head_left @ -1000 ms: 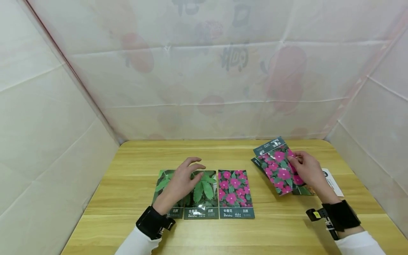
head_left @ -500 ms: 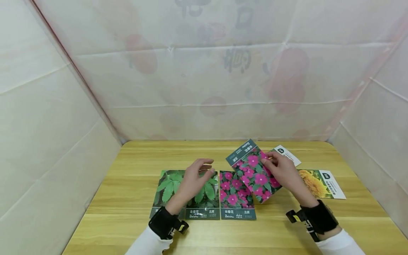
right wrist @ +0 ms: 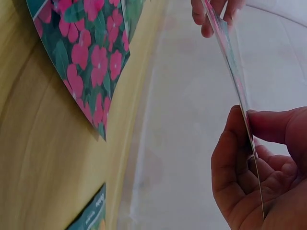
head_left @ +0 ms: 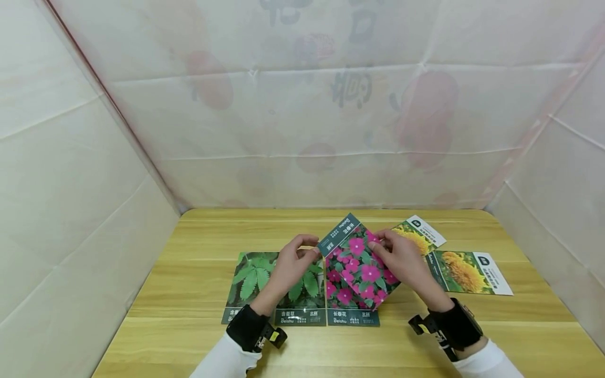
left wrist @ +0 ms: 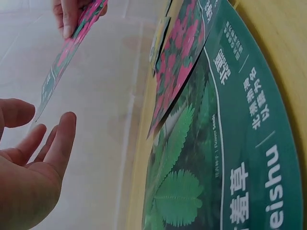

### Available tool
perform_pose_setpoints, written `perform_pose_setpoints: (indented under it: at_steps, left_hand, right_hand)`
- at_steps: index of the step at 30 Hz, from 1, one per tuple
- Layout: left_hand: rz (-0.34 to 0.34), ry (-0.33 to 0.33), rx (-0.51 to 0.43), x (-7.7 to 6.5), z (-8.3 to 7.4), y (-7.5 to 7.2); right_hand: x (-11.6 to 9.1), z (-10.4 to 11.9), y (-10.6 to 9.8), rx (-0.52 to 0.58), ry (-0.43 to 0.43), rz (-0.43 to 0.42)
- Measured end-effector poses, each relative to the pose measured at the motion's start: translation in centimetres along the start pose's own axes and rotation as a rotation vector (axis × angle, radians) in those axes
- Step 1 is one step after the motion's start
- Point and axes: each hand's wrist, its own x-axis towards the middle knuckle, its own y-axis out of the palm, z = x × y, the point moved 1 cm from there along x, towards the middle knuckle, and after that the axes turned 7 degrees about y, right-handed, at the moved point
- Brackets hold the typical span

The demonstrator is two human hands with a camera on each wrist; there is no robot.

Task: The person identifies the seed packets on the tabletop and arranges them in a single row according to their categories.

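My right hand (head_left: 403, 258) pinches a seed packet (head_left: 361, 262) with pink flowers between thumb and fingers. The packet is tilted above the table, its dark title band toward the upper left. My left hand (head_left: 292, 263) is raised, thumb and fingers spread around that band's corner; in the left wrist view the corner reaches between thumb (left wrist: 18, 112) and fingertips. Below the held packet, a matching pink-flower packet (head_left: 354, 318) lies flat, partly covered. Two green-leaf packets lie to its left, the middle one (head_left: 301, 317) and the outer one (head_left: 252, 278), both partly behind my left hand and arm.
At the right lie two packets with yellow-orange flowers, one farther back (head_left: 425, 231) and one nearer (head_left: 465, 271). The wooden table (head_left: 212, 226) meets pale fabric walls at the back and sides.
My right hand has carried the pink-flower packet from the right side leftward, over the matching one, uncovering the yellow-orange packets. My left hand has shifted right toward its corner.
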Motion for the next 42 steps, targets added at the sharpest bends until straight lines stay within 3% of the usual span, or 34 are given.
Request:
perform_pose_setpoints:
  at_steps: [5, 12, 21, 29, 35, 42]
  left_hand:
    - [-0.016, -0.032, -0.087, 0.5, 1.4, 0.0]
    - [0.0, -0.078, -0.201, 0.4, 1.7, 0.1]
    - [-0.023, -0.09, -0.239, 0.3, 1.9, -0.1]
    - [-0.111, -0.126, -0.297, 0.2, 2.1, -1.3]
    - [-0.181, -0.156, -0.381, 0.2, 2.7, -1.8]
    - [-0.207, -0.158, -0.512, -0.1, 2.9, -1.8]
  right_hand:
    - [-0.1, 0.0, 0.5, 0.02, 0.007, 0.025]
    - [-0.1, 0.3, 0.8, 0.033, 0.008, 0.035]
    - [-0.2, 0.1, 0.4, 0.075, 0.017, 0.072]
    - [-0.1, -1.0, -0.7, 0.088, 0.051, 0.049]
    - [0.5, -2.3, -0.5, 0.2, 0.115, 0.065]
    - [0.4, -2.3, -0.3, 0.265, 0.138, 0.073]
